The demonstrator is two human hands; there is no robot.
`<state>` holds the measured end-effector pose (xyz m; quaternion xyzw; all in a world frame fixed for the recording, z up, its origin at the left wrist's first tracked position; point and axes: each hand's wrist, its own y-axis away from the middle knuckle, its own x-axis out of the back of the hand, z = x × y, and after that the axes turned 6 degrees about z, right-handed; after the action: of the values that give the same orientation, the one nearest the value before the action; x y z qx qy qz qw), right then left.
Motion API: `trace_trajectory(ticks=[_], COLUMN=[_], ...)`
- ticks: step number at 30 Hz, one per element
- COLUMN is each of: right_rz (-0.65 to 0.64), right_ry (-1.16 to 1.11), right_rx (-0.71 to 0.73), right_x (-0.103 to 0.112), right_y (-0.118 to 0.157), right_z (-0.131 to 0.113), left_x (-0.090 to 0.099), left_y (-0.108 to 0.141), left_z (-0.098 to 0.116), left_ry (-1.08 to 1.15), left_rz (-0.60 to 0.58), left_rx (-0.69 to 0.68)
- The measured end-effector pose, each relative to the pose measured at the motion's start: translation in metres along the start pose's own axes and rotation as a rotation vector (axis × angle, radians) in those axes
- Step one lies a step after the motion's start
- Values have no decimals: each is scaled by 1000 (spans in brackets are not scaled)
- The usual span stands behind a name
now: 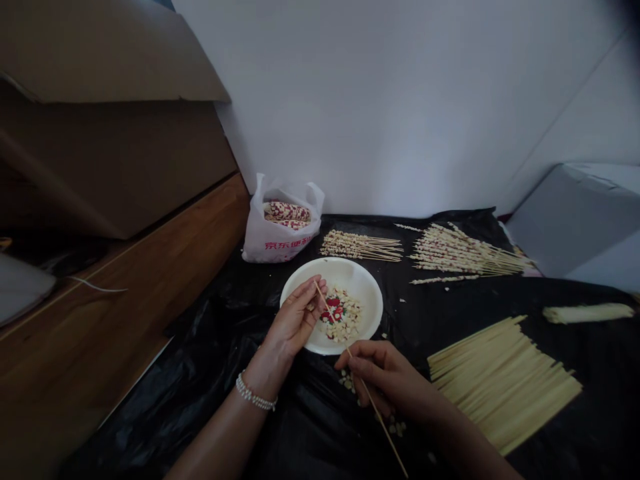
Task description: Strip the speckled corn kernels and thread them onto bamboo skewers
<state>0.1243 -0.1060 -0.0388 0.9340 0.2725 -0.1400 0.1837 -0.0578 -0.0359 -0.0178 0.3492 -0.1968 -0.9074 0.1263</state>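
My right hand (383,373) pinches a long thin wooden stick (376,412), which slants from the lower right up to my left hand. Over the left part of a white bowl (373,310), my left hand (300,313) has its fingertips closed at the stick's upper end; any small piece between them is too small to make out. Pale kernel-like pieces (350,323) lie in the bowl over a red and green pattern. A beaded bracelet circles my left wrist. More loose pieces lie on the black sheet by my right hand.
Behind the bowl stands a white plastic bag (255,233) of speckled cobs. Threaded sticks lie in a small bundle (360,245) and a larger pile (455,252). Bare sticks (505,383) spread at right, near a pale bundle (587,313). A cardboard box (115,147) stands left.
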Motion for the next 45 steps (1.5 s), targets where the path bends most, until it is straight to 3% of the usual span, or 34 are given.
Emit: trace_trajectory(ticks=[28,37,45], right_rz=[-4,56,110], right_ry=[-39,9,93], right_rx=[-28,-10,21], right_x=[-2,-6,-4], right_y=[-2,-3,-4], right_z=[4,5,3], left_x=[-2,-3,-7], left_y=[0,3,2], left_z=[-2,-2,5], left_ry=[17,24,110], left_rz=[43,46,60], left_rx=[-74,-66,58])
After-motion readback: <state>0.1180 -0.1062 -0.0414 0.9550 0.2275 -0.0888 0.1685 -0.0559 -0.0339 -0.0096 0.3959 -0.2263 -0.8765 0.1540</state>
